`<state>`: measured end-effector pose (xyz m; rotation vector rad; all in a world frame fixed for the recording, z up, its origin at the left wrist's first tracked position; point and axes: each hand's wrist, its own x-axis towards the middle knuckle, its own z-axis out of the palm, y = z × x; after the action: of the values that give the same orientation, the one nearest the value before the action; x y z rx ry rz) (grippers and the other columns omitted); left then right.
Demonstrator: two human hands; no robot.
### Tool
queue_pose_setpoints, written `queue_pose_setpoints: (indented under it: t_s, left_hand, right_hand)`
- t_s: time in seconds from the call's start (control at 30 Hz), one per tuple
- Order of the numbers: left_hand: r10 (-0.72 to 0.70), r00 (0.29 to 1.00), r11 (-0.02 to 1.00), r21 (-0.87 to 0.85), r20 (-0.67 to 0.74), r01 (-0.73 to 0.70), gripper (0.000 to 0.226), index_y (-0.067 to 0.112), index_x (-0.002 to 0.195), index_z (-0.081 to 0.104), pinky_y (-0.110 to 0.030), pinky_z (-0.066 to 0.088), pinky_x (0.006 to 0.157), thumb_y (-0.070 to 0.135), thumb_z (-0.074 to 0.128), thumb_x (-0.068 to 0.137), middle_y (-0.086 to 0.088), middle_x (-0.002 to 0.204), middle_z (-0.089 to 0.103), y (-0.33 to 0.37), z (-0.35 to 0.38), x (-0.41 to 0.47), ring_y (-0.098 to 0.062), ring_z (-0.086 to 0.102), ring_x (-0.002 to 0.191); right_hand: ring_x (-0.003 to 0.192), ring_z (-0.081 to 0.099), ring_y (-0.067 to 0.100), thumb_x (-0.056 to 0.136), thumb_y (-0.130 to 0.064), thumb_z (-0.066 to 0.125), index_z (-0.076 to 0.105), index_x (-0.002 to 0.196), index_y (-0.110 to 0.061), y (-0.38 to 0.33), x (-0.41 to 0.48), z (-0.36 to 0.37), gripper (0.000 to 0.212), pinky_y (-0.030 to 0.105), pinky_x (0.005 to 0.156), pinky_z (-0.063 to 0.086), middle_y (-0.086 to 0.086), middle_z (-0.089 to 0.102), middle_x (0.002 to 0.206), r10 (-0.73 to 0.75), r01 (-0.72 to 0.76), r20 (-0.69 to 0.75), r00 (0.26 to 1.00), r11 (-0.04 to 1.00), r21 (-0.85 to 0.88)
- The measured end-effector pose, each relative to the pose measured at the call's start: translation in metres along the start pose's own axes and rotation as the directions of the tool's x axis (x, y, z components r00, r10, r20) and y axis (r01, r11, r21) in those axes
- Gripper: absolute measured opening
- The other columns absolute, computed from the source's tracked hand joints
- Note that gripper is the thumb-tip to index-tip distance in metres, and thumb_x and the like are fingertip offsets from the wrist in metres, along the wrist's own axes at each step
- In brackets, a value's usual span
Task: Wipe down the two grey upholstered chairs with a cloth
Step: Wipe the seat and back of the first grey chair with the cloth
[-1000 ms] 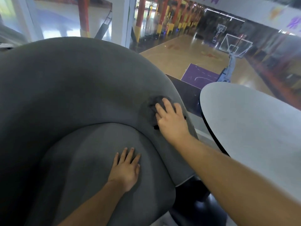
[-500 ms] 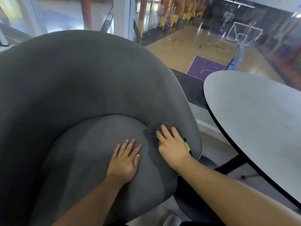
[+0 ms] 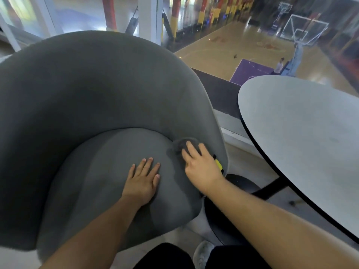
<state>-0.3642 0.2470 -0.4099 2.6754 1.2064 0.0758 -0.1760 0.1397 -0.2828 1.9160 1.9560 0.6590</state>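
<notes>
A grey upholstered chair (image 3: pixel 97 90) with a curved back fills the left and middle of the head view. My left hand (image 3: pixel 142 179) lies flat on its seat cushion, fingers spread, holding nothing. My right hand (image 3: pixel 202 167) presses a dark grey cloth (image 3: pixel 181 145) into the seam where the seat meets the right side of the backrest. A yellow tag on the cloth (image 3: pixel 218 165) shows beside my wrist. Only one chair is in view.
A round white table (image 3: pixel 303 133) with a black rim stands close on the right, its dark base (image 3: pixel 239 183) beside the chair. Beyond a low dark ledge (image 3: pixel 215 82) lies a basketball court far below. My shoe (image 3: pixel 203 253) shows at the bottom.
My right hand has slid the cloth down the right side of the backrest to the seat seam. The left hand has stayed flat on the cushion.
</notes>
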Motion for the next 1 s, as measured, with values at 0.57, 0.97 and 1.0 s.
queue_pose_setpoints:
  t_s: [0.57, 0.97, 1.0]
  left_hand:
    - [0.183, 0.973, 0.981, 0.036, 0.142, -0.19, 0.084, 0.028, 0.157, 0.03, -0.041, 0.021, 0.121, 0.056, -0.007, 0.088, 0.003, 0.166, 0.023, 0.023, -0.036, -0.081, -0.023, 0.022, 0.151]
    - [0.178, 0.982, 0.983, 0.059, -0.07, -0.174, 0.048, 0.024, 0.129, 0.064, -0.046, 0.053, 0.091, 0.041, 0.032, 0.098, -0.005, 0.13, 0.064, 0.049, -0.034, -0.058, -0.032, 0.06, 0.118]
    - [0.187, 0.976, 0.982, 0.057, -0.111, -0.182, 0.047, 0.023, 0.13, 0.064, -0.047, 0.052, 0.094, 0.04, 0.033, 0.098, -0.006, 0.133, 0.063, 0.052, -0.037, -0.054, -0.032, 0.058, 0.122]
  right_hand:
    - [0.146, 0.017, 0.039, 0.098, -0.019, 0.034, 0.059, 0.129, -0.011, 0.023, -0.012, -0.049, 0.041, 0.057, 0.111, 0.023, 0.011, 0.027, 0.158, 0.09, -0.09, -0.015, 0.996, 0.996, 0.029]
    - [0.149, 0.006, 0.037, 0.081, -0.017, 0.071, 0.05, 0.141, -0.02, 0.005, -0.101, -0.007, 0.064, 0.061, 0.112, 0.026, 0.008, 0.016, 0.162, 0.212, -0.182, -0.12, 0.97, 0.957, 0.224]
    - [0.149, 0.008, 0.038, 0.077, -0.015, 0.075, 0.049, 0.142, -0.02, 0.006, -0.101, -0.009, 0.07, 0.06, 0.11, 0.029, 0.008, 0.017, 0.162, 0.25, -0.212, -0.127, 0.96, 0.943, 0.254]
